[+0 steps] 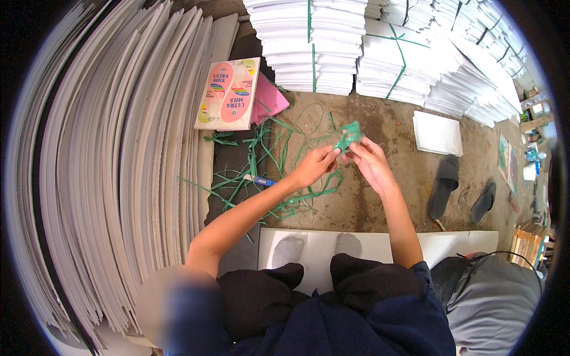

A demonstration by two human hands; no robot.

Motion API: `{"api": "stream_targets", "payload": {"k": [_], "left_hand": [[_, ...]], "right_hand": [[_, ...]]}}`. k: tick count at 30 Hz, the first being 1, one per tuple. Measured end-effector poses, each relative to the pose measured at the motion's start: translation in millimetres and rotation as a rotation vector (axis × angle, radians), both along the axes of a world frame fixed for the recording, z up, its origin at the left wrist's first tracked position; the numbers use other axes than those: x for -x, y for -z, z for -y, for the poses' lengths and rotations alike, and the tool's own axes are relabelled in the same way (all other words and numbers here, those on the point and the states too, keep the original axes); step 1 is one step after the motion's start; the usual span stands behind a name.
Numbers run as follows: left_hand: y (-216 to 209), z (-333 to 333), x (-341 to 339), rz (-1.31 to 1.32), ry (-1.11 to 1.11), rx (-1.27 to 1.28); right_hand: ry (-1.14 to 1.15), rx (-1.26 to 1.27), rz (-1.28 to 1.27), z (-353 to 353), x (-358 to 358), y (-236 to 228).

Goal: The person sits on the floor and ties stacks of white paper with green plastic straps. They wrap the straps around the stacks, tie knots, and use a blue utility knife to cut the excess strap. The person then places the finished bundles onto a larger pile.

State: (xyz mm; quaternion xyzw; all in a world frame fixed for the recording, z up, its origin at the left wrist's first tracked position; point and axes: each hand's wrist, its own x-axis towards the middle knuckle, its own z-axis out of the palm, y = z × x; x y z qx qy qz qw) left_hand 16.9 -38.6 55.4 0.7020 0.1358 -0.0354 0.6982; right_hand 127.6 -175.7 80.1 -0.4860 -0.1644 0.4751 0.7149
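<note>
The green plastic strip (350, 134) was above the concrete floor (374, 204), between your hands. Your left hand (316, 165) pinched its lower part between thumb and fingers; your right hand (370, 159) gripped it just beside. Below, loose green strands (253, 159) lay tangled around a blue cutter (262, 181). Beyond, strapped white stacks (329, 56) stood on the floor.

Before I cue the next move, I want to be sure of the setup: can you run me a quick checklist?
1. Left hand pinching the green strip: ok.
2. Right hand gripping it too: cannot tell, blurred at the fingertips.
3. Blue knife clear of loose strips: not ok, lies among them.
4. Knife blade retracted: cannot tell, too small.
5. Slippers away from both hands: ok, off to the right.
</note>
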Motion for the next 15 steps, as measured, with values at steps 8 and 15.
{"api": "stream_targets", "payload": {"k": [8,15], "left_hand": [[6,7,2,0.064,-0.236,0.3],[20,-38,2,0.02,-0.453,0.552]], "right_hand": [[0.196,0.123,0.18,-2,-3,5],[0.344,-0.12,-0.23,21,-38,31]]}}
